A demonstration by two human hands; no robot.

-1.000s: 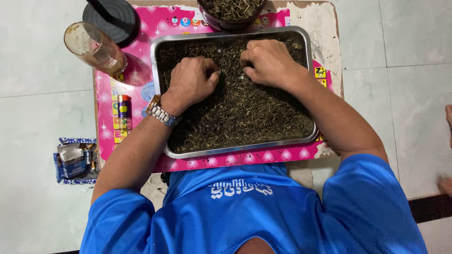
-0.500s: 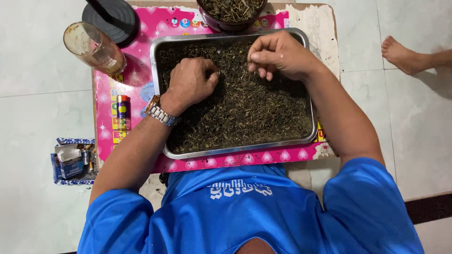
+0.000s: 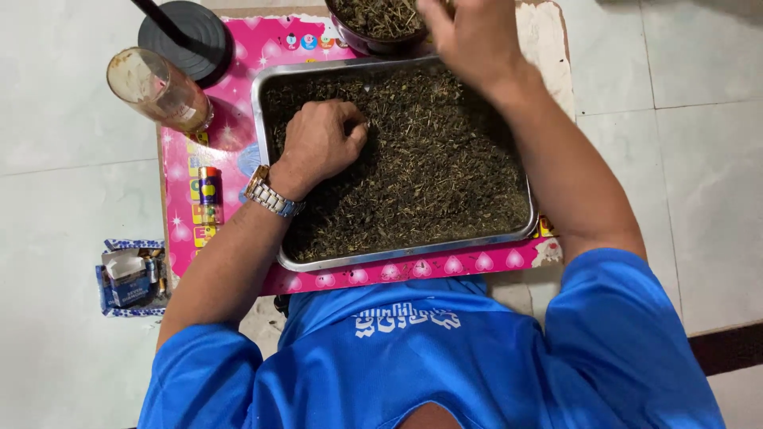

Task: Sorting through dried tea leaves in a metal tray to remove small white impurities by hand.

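Metal tray (image 3: 274,91) sat on pink mat (image 3: 238,71), filled with dark dried leaves (image 3: 429,175). Left hand (image 3: 322,143) lay curled, knuckles up, on leaves near tray's left side. Right hand (image 3: 469,36) hovered over far rim beside bowl (image 3: 373,44); grip unclear. Glass (image 3: 155,87) lay tilted at left.

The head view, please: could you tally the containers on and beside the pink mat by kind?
Metal tray of dried leaves: 1
Dark bowl: 1
Glass cup: 1
Round black lid: 1
Small box on the floor: 1
Total: 5
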